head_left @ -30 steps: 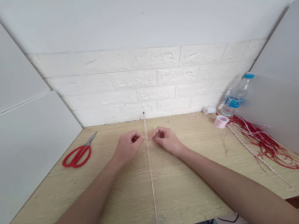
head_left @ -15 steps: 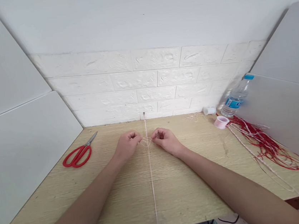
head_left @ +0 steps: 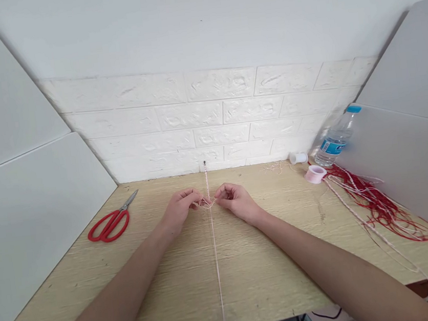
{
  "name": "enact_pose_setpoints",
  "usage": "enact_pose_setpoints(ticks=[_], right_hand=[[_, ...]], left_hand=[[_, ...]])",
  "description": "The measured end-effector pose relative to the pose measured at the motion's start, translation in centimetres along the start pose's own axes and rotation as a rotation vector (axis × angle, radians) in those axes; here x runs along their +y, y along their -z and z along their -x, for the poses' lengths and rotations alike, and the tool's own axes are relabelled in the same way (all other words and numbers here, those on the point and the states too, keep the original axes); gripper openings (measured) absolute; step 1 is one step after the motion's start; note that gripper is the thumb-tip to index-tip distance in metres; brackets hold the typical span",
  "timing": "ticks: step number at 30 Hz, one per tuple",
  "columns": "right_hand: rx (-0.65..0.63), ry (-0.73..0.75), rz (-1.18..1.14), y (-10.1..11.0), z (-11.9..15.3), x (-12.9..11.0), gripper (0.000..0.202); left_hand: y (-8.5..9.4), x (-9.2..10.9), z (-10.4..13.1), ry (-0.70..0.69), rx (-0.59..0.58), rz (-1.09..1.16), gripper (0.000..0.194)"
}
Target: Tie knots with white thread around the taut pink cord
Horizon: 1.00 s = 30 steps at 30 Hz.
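A pale pink cord [head_left: 217, 263] runs from a small hook at the wall's foot straight down across the table to its front edge. Its upper part [head_left: 207, 179] is braided. On the left of it, my left hand [head_left: 183, 205] pinches thin light thread near the braid's lower end. My right hand [head_left: 234, 201] is closed on the same thin thread from the right side. Small loops of thread [head_left: 206, 204] cross over the cord between the fingertips of both hands.
Red-handled scissors [head_left: 110, 226] lie at left on the wooden table [head_left: 259, 289]. To the right are a white spool [head_left: 297, 157], a pink spool [head_left: 315, 173], a water bottle [head_left: 333, 141] and tangled red cords [head_left: 385, 208]. White panels stand at both sides.
The fingers of my left hand have moved in closer to the cord, reaching to the thread loops. The loops look smaller and flatter. My right hand has barely moved.
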State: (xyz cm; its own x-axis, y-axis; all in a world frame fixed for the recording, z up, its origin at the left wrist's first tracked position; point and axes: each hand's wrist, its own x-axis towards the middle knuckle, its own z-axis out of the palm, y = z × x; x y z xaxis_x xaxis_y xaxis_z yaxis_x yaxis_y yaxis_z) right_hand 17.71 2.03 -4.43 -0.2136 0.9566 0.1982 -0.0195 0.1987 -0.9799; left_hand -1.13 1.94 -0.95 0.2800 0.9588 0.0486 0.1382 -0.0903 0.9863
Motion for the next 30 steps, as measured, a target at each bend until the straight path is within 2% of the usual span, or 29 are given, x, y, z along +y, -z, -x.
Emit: enact_pose_setpoints(ticks=[6,10,14,18,24,30], right_hand=[[0.088,-0.03,-0.086,0.3,0.0,-0.1,0.013],[0.135,-0.009,-0.168,0.5,0.0,-0.1,0.014],[0.131,0.022,-0.289,0.5,0.0,-0.3,0.016],[0.076,0.0,-0.484,0.4,0.1,-0.8,0.022],[0.042,-0.056,-0.658,0.7,0.0,-1.0,0.029],[0.036,-0.101,-0.644,0.9,-0.1,-0.7,0.028]], left_hand=[[0.3,0.3,-0.3,-0.054,0.139,0.067,0.021],[0.5,0.4,-0.3,-0.019,0.077,0.238,0.014],[0.6,0.5,-0.1,0.055,0.003,0.298,0.016],[0.5,0.5,-0.1,0.107,0.02,0.256,0.018],[0.7,0.2,-0.3,0.131,0.017,0.269,0.017],[1.1,-0.2,-0.7,0.146,0.032,0.427,0.015]])
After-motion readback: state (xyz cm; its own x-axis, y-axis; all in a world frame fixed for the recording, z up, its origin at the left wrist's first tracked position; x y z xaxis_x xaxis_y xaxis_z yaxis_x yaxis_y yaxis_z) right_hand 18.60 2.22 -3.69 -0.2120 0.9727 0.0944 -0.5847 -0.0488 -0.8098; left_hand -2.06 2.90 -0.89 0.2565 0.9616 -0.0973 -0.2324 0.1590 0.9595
